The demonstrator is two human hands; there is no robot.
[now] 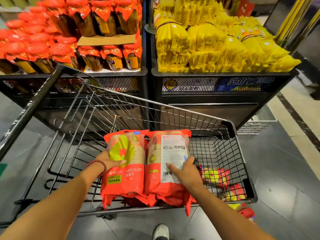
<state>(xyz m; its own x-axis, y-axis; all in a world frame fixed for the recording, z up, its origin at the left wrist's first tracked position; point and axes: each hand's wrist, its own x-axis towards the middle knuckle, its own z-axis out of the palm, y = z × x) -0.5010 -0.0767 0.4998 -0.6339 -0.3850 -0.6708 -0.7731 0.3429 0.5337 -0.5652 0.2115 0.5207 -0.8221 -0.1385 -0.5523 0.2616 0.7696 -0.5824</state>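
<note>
Your left hand clasps the left pack, right hand the right pack, both lying 6-to-12 o'clock.

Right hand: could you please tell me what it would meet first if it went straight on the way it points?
The right hand grips the right pack, so that comes first; beyond it, probably the left pack.

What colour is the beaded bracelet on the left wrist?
Dark red; the bracelet shows in the head view, on the wrist of the left hand that holds a red package.
</note>
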